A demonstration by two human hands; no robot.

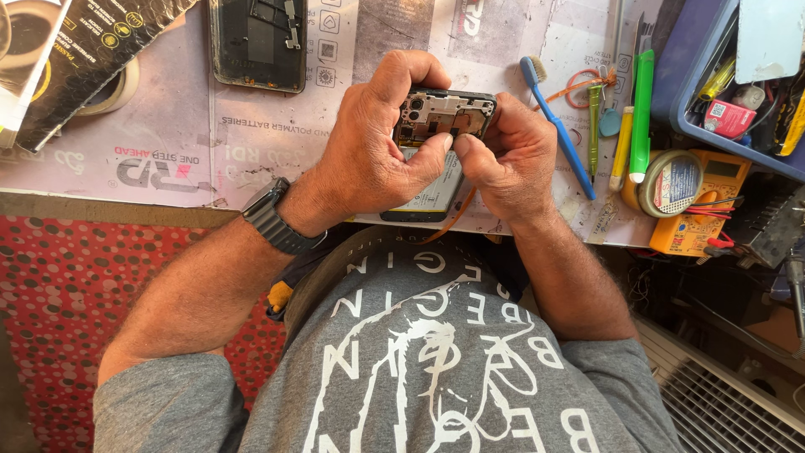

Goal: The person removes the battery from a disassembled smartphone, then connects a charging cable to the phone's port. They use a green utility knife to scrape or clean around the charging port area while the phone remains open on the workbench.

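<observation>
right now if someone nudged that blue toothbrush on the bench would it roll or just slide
The blue toothbrush would probably slide or pivot rather than roll: its handle looks flattish and the bristled head breaks any roll. It looks thin, so likely light. It lies by the right hand, so a nudge could knock it.

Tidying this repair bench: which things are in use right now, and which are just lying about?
In use: opened phone, gripped by left hand and right hand.

Lying about: blue toothbrush, green tool, yellow multimeter, second phone back, blue tray.
</observation>
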